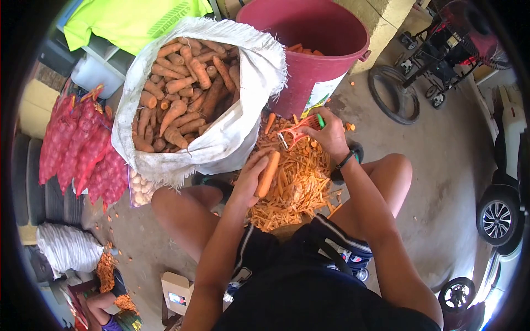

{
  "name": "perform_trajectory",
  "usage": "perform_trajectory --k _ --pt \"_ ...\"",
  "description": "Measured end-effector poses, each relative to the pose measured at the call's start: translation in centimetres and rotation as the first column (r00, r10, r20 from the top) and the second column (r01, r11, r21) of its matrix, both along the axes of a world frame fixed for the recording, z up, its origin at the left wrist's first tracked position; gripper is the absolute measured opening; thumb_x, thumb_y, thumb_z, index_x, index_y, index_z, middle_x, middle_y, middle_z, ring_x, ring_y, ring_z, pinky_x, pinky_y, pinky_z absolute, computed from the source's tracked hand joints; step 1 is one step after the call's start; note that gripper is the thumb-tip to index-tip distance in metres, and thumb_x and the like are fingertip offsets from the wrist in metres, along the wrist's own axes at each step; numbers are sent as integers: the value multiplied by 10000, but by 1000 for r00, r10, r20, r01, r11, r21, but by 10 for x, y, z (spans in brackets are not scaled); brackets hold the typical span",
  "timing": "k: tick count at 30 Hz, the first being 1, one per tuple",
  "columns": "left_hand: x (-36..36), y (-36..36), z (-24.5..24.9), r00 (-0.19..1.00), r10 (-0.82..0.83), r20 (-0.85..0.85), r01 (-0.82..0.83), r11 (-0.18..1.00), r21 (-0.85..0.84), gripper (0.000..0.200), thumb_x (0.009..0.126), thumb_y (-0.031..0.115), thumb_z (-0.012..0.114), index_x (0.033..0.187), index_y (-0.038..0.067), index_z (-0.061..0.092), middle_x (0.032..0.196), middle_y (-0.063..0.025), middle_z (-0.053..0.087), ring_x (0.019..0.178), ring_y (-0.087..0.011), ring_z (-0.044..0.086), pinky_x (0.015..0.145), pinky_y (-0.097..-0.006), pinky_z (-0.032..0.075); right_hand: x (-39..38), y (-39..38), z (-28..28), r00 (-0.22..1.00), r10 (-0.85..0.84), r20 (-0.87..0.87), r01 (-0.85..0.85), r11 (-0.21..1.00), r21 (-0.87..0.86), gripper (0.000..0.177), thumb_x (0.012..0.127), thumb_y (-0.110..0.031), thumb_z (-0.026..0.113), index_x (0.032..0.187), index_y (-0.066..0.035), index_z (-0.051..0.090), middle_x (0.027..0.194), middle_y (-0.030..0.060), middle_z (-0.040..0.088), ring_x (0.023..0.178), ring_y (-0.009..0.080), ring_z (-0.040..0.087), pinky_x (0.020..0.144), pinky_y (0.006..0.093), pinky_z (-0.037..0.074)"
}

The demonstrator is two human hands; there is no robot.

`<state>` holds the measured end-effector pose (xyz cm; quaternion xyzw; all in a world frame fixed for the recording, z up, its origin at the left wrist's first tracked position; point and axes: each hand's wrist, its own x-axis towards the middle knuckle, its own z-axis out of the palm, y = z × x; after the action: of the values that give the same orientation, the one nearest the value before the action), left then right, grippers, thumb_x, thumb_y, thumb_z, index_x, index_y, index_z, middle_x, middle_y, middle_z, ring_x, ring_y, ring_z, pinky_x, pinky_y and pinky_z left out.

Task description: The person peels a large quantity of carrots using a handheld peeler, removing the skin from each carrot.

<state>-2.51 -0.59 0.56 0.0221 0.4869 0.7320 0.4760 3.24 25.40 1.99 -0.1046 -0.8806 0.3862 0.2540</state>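
Bare concrete floor [441,165] w/ loose tyre [376,92], stroller [441,60] & parked car [510,132] at rt, red mesh sacks [83,149] at left (bright daylight).

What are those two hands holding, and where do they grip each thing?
The left hand grips a carrot around its middle; the right hand holds a red peeler by its handle.

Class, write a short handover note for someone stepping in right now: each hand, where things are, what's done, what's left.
Left hand grips a carrot; right hand holds the peeler, apart from it.
Done: peelings heaped on the floor between the knees; a few carrots in the bucket.
To do: the sack is nearly full of unpeeled carrots.
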Motion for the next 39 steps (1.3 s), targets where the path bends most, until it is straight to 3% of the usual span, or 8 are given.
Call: perform_trajectory --k 2,6,17,20,24,32,37,39 --pt "-8 -4 -14 997 44 68 -49 996 73 330 1070 220 486 1367 77 495 1151 -79 631 974 -178 667 774 -319 583 3 -4 -6 997 66 30 -59 979 -194 512 702 -225 918 1097 -14 669 934 125 695 797 211 683 705 357 557" --pt "-3 9 -2 981 172 87 -179 981 74 331 1068 247 490 1346 67 491 1150 -81 635 950 -177 666 740 -314 581 20 -62 10 912 407 -46 -409 911 -49 480 696 -199 910 1086 -40 678 958 124 679 829 277 682 729 359 554" --pt "-3 -1 3 999 52 3 -52 998 41 351 1053 260 521 1331 47 541 1092 -67 642 926 -151 644 717 -294 570 8 -15 17 984 -53 171 71 993 -99 542 692 -248 921 1121 -33 670 1035 134 708 905 229 704 783 359 569" --pt "-9 -1 -8 990 135 46 -138 988 69 344 1052 252 521 1321 38 546 1086 -80 644 927 -159 659 721 -297 575 15 -41 8 982 185 -25 -186 980 -66 518 690 -220 917 1107 -36 672 1051 135 703 911 252 707 784 357 566" --pt "-3 7 -3 981 194 16 -194 981 22 337 1053 241 521 1323 41 546 1067 -82 652 926 -166 679 707 -294 584 22 -70 15 927 375 5 -375 927 -22 509 670 -175 911 1101 -44 674 1011 128 690 881 301 701 766 370 566" --pt "1 -1 1 998 62 3 -62 995 80 332 1053 251 533 1336 78 555 1066 -52 648 853 -130 652 666 -274 573 8 -13 12 993 -54 101 68 988 -138 487 695 -211 919 1071 -19 676 1002 138 703 855 232 696 749 365 569" --pt "-1 6 -1 977 204 60 -207 977 47 318 1053 251 537 1301 57 581 1099 -56 652 898 -130 651 678 -275 574 27 -70 17 922 384 -38 -385 923 -19 472 676 -202 915 1049 -60 664 983 138 680 843 327 688 733 391 561" --pt "2 4 1 979 200 42 -201 979 29 315 1052 248 536 1296 55 584 1112 -58 653 909 -131 652 688 -274 573 24 -67 21 939 344 0 -344 939 12 471 672 -206 915 1038 -59 657 967 143 671 842 344 681 737 401 560"
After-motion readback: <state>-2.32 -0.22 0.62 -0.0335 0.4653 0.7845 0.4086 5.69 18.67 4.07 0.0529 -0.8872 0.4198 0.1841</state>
